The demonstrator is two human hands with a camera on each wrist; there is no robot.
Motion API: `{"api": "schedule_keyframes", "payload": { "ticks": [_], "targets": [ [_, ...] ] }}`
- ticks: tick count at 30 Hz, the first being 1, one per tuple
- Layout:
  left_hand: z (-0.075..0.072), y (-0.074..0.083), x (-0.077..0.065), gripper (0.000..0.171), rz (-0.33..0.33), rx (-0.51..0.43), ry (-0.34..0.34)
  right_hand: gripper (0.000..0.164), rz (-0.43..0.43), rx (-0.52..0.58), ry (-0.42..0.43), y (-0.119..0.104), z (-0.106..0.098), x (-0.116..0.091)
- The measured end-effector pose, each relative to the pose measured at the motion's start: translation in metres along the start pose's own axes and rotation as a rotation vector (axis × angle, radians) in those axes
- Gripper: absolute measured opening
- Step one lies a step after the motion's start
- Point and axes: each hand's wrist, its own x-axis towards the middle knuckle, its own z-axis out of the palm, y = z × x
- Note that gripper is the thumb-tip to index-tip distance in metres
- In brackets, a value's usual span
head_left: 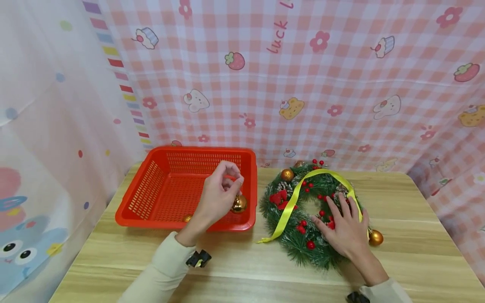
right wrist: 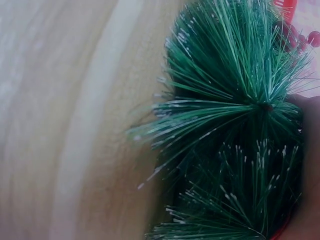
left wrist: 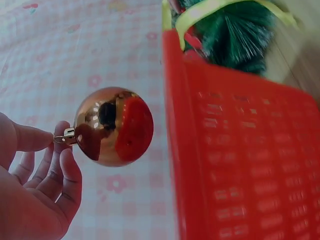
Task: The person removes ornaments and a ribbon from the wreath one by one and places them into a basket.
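Note:
Over the right side of the red basket (head_left: pixel 250 176), my left hand (head_left: pixel 217 193) pinches a shiny gold Christmas bauble (left wrist: pixel 114 126) by the small metal loop on its cap. The ball hangs free of the fingers beside the basket's wall in the left wrist view. My right hand (head_left: pixel 346 229) rests with spread fingers on the right side of a green Christmas wreath (head_left: pixel 293 242). Red berries, red bows and pine cones dot the wreath, and a yellow ribbon (head_left: pixel 286 215) loops across it. One gold bauble (head_left: pixel 287 175) sits at its upper left, another bauble (head_left: pixel 376 237) at its right edge.
Another gold ball (head_left: pixel 187 218) shows inside the basket near its front wall, partly hidden by the rim. Basket and wreath stand side by side on a wooden table (head_left: pixel 409 252). A pink checked curtain (head_left: pixel 261 92) hangs behind the table's back edge.

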Motion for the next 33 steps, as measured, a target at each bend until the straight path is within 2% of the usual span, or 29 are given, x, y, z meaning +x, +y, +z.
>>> {"api": "schedule_keyframes", "payload": {
  "ticks": [7,23,33],
  "targets": [
    [-0.011,-0.011,0.000,0.015,-0.042,0.051,0.018,0.081,-0.004,-0.011,0.005,0.001,0.000,0.000],
    [-0.023,-0.035,-0.003,0.014,-0.096,0.130,0.045,0.081,-0.015,-0.011,0.015,0.001,0.002,0.000],
    [-0.026,-0.037,-0.005,0.013,-0.094,0.168,0.048,0.081,-0.017,-0.009,0.019,0.001,0.002,-0.001]
  ]
}}
